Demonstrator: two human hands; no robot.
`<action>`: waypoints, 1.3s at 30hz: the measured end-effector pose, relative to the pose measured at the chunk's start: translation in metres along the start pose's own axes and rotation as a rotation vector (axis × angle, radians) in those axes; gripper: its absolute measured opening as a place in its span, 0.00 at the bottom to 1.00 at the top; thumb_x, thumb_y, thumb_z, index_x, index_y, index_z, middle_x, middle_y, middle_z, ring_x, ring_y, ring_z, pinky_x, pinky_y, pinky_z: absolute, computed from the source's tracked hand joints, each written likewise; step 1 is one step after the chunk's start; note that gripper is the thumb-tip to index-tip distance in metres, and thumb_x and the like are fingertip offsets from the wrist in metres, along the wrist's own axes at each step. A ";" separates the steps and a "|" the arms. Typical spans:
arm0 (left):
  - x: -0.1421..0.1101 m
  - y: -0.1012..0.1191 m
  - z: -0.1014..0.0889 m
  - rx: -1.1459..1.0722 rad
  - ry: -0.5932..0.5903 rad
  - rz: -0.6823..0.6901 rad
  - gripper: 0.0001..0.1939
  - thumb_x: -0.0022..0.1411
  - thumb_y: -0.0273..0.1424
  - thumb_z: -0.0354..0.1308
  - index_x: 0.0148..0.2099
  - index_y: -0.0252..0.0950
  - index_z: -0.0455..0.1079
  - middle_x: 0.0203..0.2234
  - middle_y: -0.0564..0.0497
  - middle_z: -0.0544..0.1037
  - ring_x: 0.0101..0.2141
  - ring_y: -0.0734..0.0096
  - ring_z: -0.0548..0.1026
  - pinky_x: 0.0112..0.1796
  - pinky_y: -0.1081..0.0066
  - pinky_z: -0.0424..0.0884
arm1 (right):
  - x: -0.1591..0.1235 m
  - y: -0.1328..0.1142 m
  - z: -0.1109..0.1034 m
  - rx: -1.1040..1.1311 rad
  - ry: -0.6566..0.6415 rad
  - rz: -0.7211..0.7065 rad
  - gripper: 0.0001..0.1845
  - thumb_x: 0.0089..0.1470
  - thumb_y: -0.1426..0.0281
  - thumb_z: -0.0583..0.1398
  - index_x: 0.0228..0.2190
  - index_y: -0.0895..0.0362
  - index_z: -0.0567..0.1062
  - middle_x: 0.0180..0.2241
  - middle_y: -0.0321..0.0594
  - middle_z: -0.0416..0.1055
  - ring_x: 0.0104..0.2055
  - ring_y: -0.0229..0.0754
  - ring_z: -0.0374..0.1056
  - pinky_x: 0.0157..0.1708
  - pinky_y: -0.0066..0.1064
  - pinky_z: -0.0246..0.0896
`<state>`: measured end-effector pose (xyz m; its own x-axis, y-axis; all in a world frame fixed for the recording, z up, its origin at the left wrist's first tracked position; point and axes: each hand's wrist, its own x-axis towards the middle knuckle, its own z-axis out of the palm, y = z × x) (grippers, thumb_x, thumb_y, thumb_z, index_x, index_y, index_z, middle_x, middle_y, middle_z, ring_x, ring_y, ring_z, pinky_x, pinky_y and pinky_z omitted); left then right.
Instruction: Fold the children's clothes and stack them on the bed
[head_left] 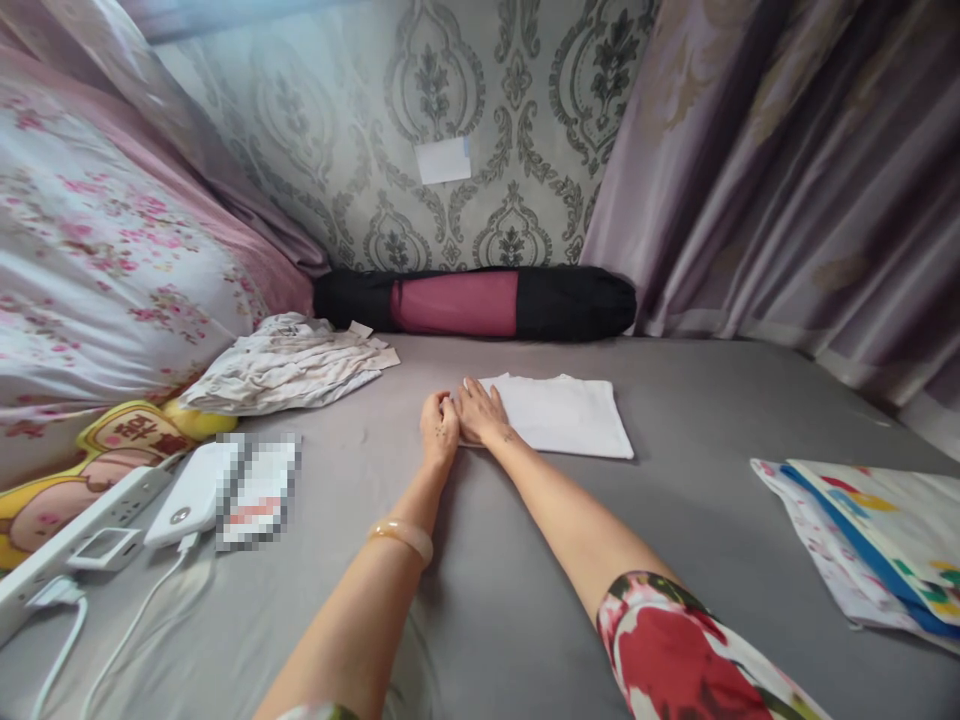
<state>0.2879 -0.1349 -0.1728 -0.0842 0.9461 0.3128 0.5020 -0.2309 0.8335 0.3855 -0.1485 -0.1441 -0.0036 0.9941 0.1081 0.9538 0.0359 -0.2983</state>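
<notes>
A white folded cloth [574, 415], perhaps a garment, lies flat on the grey sheet in front of me. My right hand [481, 412] rests palm down on its left part, fingers stretched out. Right beside it, my left hand [440, 430] is closed at the cloth's left edge, with its fingers curled in and the fingertips partly hidden. The two hands nearly touch. A pale bangle [401, 537] circles my left wrist.
A crumpled pale cloth pile [292, 362] lies at back left. A black and pink rolled bag [457, 303] lines the wall. Folded colourful fabrics [885, 530] lie at right. At left are a power strip [82, 545], a white power bank [199, 495] with cables, and a yellow plush [90, 480].
</notes>
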 end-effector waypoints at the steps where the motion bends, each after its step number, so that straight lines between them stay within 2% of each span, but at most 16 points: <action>1: 0.000 0.000 0.000 0.019 -0.009 0.018 0.16 0.65 0.31 0.43 0.46 0.35 0.70 0.45 0.43 0.77 0.48 0.64 0.74 0.51 0.63 0.68 | 0.000 0.003 -0.002 0.010 0.022 0.006 0.27 0.66 0.65 0.41 0.62 0.59 0.60 0.66 0.47 0.50 0.68 0.45 0.44 0.64 0.45 0.34; 5: -0.005 0.005 0.002 0.186 -0.075 0.141 0.17 0.64 0.29 0.45 0.51 0.37 0.69 0.49 0.44 0.76 0.53 0.62 0.71 0.55 0.59 0.64 | -0.006 0.023 -0.005 -0.029 0.140 0.091 0.28 0.65 0.65 0.42 0.61 0.63 0.61 0.66 0.50 0.51 0.68 0.48 0.43 0.65 0.48 0.29; 9: -0.014 0.014 0.004 0.388 -0.202 0.253 0.20 0.65 0.32 0.46 0.57 0.43 0.66 0.59 0.49 0.69 0.62 0.55 0.59 0.59 0.50 0.54 | -0.011 0.037 -0.002 -0.065 0.108 0.115 0.28 0.64 0.63 0.43 0.61 0.62 0.61 0.65 0.50 0.54 0.68 0.51 0.43 0.64 0.52 0.32; 15: -0.017 0.023 0.000 0.546 -0.332 0.265 0.23 0.67 0.31 0.41 0.61 0.47 0.64 0.62 0.56 0.65 0.65 0.58 0.52 0.60 0.52 0.51 | -0.009 0.036 -0.001 -0.072 0.067 0.124 0.29 0.64 0.63 0.42 0.62 0.61 0.59 0.66 0.48 0.52 0.68 0.51 0.41 0.63 0.53 0.31; 20: -0.019 0.027 -0.002 0.601 -0.355 0.277 0.24 0.66 0.29 0.40 0.61 0.46 0.64 0.62 0.57 0.65 0.65 0.57 0.53 0.60 0.52 0.51 | -0.007 0.045 -0.014 0.012 -0.074 0.120 0.30 0.65 0.63 0.40 0.64 0.60 0.56 0.67 0.46 0.48 0.69 0.49 0.38 0.64 0.52 0.31; 26: -0.023 0.028 0.002 0.645 -0.354 0.357 0.22 0.68 0.38 0.41 0.61 0.46 0.64 0.62 0.54 0.65 0.64 0.54 0.53 0.61 0.48 0.49 | -0.014 0.063 -0.017 -0.066 0.006 0.139 0.30 0.66 0.62 0.39 0.64 0.60 0.55 0.68 0.46 0.46 0.69 0.48 0.38 0.65 0.53 0.27; 29: -0.024 0.028 0.002 0.673 -0.366 0.374 0.22 0.69 0.40 0.41 0.61 0.46 0.64 0.62 0.54 0.65 0.64 0.54 0.53 0.60 0.48 0.48 | -0.016 0.066 -0.013 -0.082 0.005 0.132 0.29 0.66 0.62 0.39 0.64 0.58 0.56 0.67 0.44 0.48 0.68 0.49 0.42 0.64 0.54 0.30; 33: -0.024 0.028 0.002 0.695 -0.372 0.372 0.22 0.69 0.41 0.41 0.61 0.47 0.64 0.62 0.53 0.65 0.64 0.54 0.53 0.61 0.48 0.48 | -0.015 0.065 -0.010 -0.078 0.008 0.131 0.29 0.66 0.61 0.40 0.64 0.57 0.57 0.67 0.44 0.48 0.68 0.49 0.41 0.64 0.54 0.30; 39: -0.023 0.027 0.002 0.704 -0.381 0.369 0.22 0.69 0.42 0.41 0.60 0.46 0.64 0.62 0.53 0.65 0.64 0.53 0.54 0.60 0.47 0.49 | -0.016 0.068 -0.020 0.003 -0.043 0.121 0.30 0.66 0.61 0.39 0.64 0.58 0.56 0.68 0.44 0.46 0.69 0.47 0.39 0.65 0.52 0.29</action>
<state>0.3053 -0.1630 -0.1581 0.4179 0.8793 0.2283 0.8651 -0.4619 0.1956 0.4564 -0.1638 -0.1472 0.0985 0.9947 0.0301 0.9473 -0.0844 -0.3092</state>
